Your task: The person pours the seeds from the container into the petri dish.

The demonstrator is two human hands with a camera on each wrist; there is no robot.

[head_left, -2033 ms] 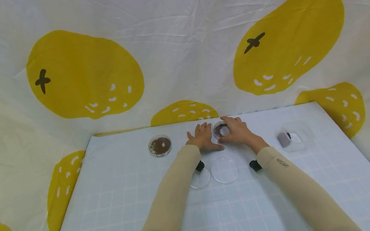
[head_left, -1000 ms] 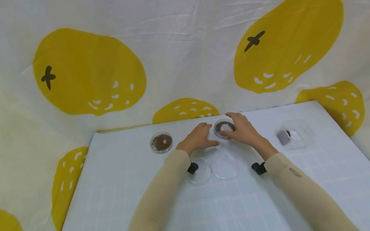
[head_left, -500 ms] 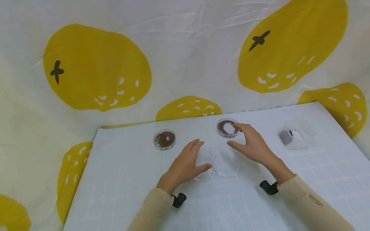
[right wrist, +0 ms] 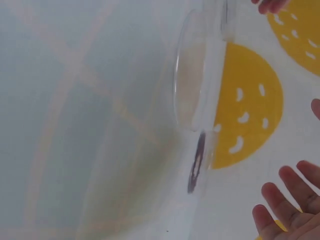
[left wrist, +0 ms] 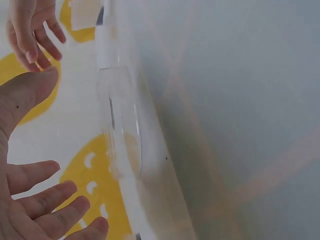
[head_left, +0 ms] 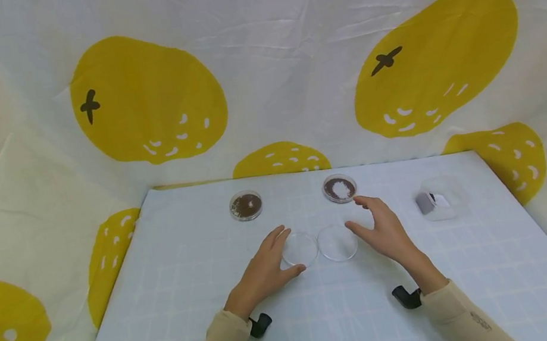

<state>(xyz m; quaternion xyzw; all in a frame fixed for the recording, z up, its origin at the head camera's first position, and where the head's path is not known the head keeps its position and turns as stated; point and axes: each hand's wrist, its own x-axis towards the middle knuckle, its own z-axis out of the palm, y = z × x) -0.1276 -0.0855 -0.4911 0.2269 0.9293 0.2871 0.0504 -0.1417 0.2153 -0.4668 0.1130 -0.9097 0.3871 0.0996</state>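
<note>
Two clear round petri dish lids or halves lie side by side mid-table, a left one (head_left: 303, 266) and a right one (head_left: 341, 260). My left hand (head_left: 260, 272) is spread just left of the left clear dish, holding nothing. On the other side my right hand (head_left: 384, 233) hovers beside the right clear dish, fingers apart. Farther back stands a petri dish of brown grains (head_left: 245, 206), and to its right a second petri dish with brown grains and a white patch (head_left: 340, 188). In the left wrist view a clear dish (left wrist: 120, 122) appears edge-on beyond the thumb.
A transparent plastic box (head_left: 441, 199) with a grey block (head_left: 425, 203) in it sits at the right. The white table (head_left: 333, 329) ends at a cloth backdrop with yellow fruit prints (head_left: 148, 101).
My right hand has let go of the dish with the white patch and drawn back. My left hand has also pulled back toward me and to the left.
</note>
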